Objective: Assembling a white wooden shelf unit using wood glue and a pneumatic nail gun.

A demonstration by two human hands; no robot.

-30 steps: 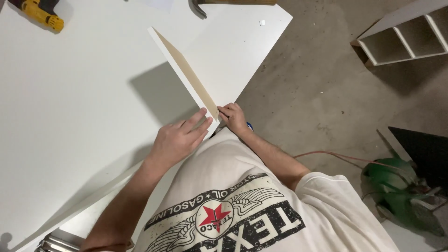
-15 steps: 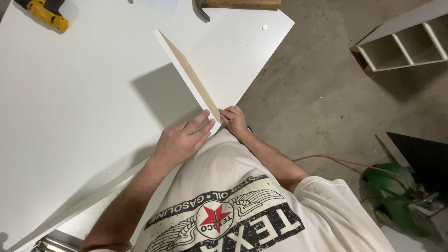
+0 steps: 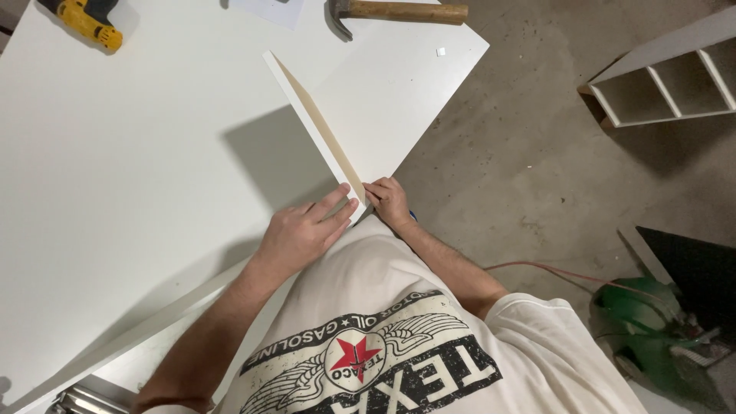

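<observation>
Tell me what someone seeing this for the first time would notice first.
Most striking is the narrow white board standing on edge on the big white panel, with the left hand and right hand at its near end. Next, the hammer and yellow drill at the panel's far edge, and a white shelf unit on the concrete floor to the right.

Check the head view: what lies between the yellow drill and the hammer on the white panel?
Between the yellow drill and the hammer, the head view shows bare white panel and one sheet of paper at the top edge.
</observation>
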